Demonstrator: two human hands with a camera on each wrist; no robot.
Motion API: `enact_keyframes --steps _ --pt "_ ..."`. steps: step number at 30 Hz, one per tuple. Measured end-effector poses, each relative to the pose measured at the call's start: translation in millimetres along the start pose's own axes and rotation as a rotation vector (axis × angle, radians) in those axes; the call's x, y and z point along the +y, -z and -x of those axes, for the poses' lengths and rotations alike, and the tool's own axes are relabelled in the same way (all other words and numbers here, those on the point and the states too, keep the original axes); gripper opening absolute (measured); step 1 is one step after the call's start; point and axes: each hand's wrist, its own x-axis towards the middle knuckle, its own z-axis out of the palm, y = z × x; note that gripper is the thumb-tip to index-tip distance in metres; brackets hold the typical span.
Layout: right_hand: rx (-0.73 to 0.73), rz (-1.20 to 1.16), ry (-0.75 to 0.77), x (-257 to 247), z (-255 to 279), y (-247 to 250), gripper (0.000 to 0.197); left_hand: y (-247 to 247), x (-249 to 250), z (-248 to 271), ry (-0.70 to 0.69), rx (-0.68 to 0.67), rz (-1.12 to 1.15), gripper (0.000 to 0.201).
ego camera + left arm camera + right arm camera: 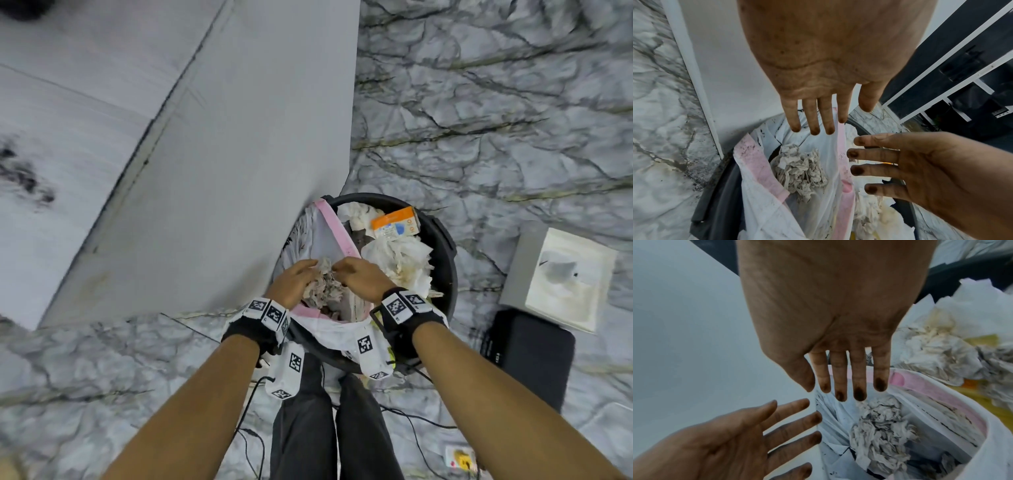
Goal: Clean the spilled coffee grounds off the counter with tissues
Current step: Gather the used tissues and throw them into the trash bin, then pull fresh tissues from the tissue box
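Note:
A crumpled, coffee-stained tissue wad [325, 284] [799, 172] [879, 423] lies inside a white bag with pink trim [337, 229] set in a black round bin [445, 246]. My left hand [294, 281] [818, 113] and right hand [363, 277] [838, 369] hover just above the wad, one on each side. In the wrist views all fingers are straight and spread, holding nothing. The fingertips [860, 394] are stained dark brown. Dark coffee grounds [24, 174] smear the white counter [51, 102] at far left.
The bin also holds white crumpled tissues [400, 260] and an orange-and-white carton [395, 222]. A grey cabinet side [222, 154] stands left of the bin. On the marble floor to the right are a white box [565, 277] and a black box [527, 356]; cables trail by my legs.

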Motion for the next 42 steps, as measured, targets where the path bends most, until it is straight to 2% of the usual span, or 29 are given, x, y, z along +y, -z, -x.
enact_keyframes --steps 5,10,12,15,18,23,27,34,37,42 --pt "-0.049 0.09 0.042 -35.7 35.3 6.4 0.03 14.8 16.7 41.0 0.023 -0.03 -0.001 0.031" --pt "-0.103 0.19 0.068 -71.2 69.1 2.7 0.033 34.2 21.4 91.4 0.077 -0.01 0.058 0.045" --pt "-0.126 0.221 0.092 -85.8 81.0 -4.7 0.033 43.5 15.1 108.5 0.093 0.023 0.145 0.037" --pt "-0.184 0.318 0.135 -109.9 96.8 -22.1 0.035 58.6 2.4 133.2 0.074 0.061 0.157 0.027" --pt "-0.264 0.429 0.181 -135.5 106.5 -48.9 0.038 78.1 -17.6 153.9 0.116 0.131 0.181 0.018" --pt "-0.393 0.57 0.256 -178.9 118.4 -104.9 0.041 123.7 -56.8 189.0 0.139 0.194 0.16 0.03" --pt "-0.478 0.615 0.294 -216.1 119.0 -156.2 0.044 166.5 -90.3 213.6 0.176 0.284 0.297 0.022" --pt "-0.527 0.73 0.409 -310.3 100.9 -249.6 0.042 248.1 -146.4 248.6 0.202 0.427 0.483 0.007" --pt "-0.544 0.764 0.454 -353.7 89.3 -285.2 0.04 283.5 -171.4 263.3 0.233 0.476 0.58 0.028" --pt "-0.569 0.728 0.53 -422.1 73.5 -331.9 0.033 338.3 -209.1 281.6 0.255 0.529 0.614 0.028"
